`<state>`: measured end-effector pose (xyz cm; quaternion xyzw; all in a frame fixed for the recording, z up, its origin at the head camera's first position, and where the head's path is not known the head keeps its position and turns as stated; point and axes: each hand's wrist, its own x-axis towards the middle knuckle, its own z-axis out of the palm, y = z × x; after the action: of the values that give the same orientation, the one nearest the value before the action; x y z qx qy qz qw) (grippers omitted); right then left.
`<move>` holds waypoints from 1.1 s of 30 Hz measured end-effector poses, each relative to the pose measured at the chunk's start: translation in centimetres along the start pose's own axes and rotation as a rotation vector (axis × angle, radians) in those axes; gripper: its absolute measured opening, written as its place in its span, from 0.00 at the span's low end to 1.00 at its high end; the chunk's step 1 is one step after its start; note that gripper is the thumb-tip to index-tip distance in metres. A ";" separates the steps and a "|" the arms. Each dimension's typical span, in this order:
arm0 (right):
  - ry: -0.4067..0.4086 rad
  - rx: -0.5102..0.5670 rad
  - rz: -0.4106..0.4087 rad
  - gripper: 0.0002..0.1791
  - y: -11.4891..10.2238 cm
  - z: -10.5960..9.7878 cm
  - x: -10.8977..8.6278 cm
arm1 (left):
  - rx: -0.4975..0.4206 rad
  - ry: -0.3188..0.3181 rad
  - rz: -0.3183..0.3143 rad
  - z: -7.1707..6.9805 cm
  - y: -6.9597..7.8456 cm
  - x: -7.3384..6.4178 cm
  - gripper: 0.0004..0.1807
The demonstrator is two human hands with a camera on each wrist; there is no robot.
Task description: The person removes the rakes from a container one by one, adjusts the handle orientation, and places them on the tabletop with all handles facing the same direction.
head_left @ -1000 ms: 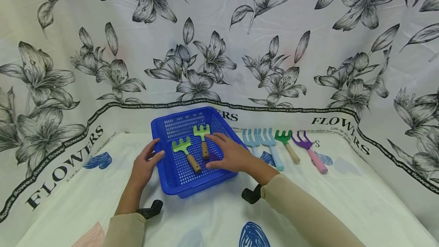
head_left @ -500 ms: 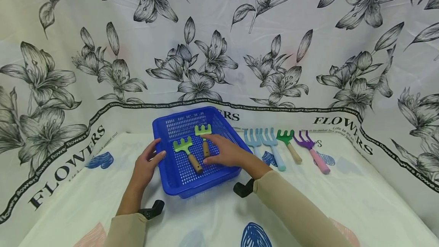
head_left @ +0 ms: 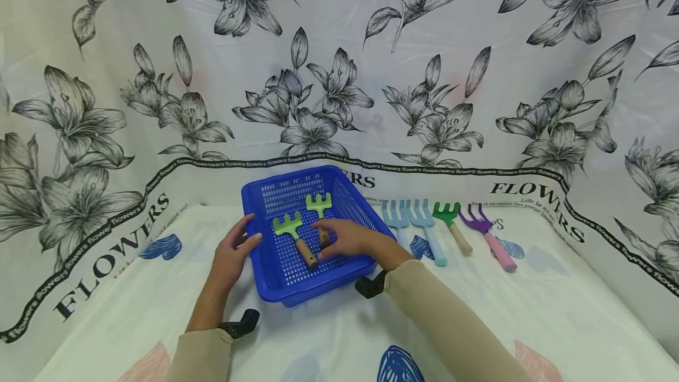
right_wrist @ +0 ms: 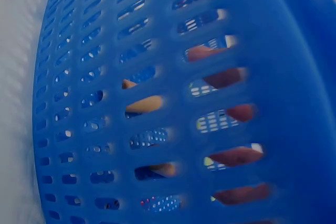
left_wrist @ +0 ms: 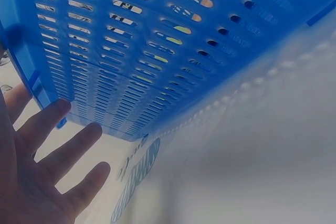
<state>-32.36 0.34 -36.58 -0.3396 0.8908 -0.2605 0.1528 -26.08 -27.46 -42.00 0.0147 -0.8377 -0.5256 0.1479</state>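
Note:
In the head view, a blue plastic basket (head_left: 278, 295) holds two hand rakes with lime-green heads and wooden handles. My left hand (head_left: 231, 253) is at the basket's left side, its thumb at the rim; in the left wrist view the fingers (left_wrist: 73, 148) are extended beside the slotted wall. My right hand (head_left: 352, 240) reaches inside over the right-hand rake (head_left: 319, 204), index and thumb spread apart on either side of its handle, which they partly cover. The left-hand rake (head_left: 288, 226) lies beside it, slanting. The right wrist view looks at the basket wall (right_wrist: 110, 87), with fingers glimpsed through its slots.
Right of the basket lie two light-blue rakes, the left one (head_left: 396, 217) and the right one (head_left: 422, 217), a green rake (head_left: 447, 214) with a wooden handle, and a purple rake (head_left: 479, 223) with a pink handle. A flower-printed curtain (head_left: 339, 128) hangs behind the cloth-covered table (head_left: 424, 305).
My right hand has moved down and toward the right-hand rake's handle, its index and thumb coming nearer each other. My left hand stays at the basket's left rim.

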 end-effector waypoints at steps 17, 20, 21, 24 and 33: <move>-0.116 -0.027 0.077 0.43 0.4 0.2 -0.2 | 0.012 -0.010 -0.024 0.2 0.1 0.1 0.38; -0.140 -0.006 0.090 0.44 0.5 0.3 -0.1 | 0.013 -0.012 -0.025 0.1 0.0 0.2 0.39; -0.147 0.001 0.093 0.44 0.5 0.3 -0.1 | 0.014 -0.013 -0.026 0.1 0.0 0.2 0.39; -0.158 -0.006 0.103 0.44 0.6 0.4 0.0 | 0.012 -0.012 -0.022 0.0 -0.1 0.2 0.39; -0.148 -0.040 0.103 0.40 0.4 0.6 0.1 | 0.018 0.002 -0.008 0.0 -0.5 0.1 0.38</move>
<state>-32.40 0.28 -37.31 -0.3145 0.8984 -0.2087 0.2245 -26.20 -27.67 -42.45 0.0199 -0.8422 -0.5185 0.1465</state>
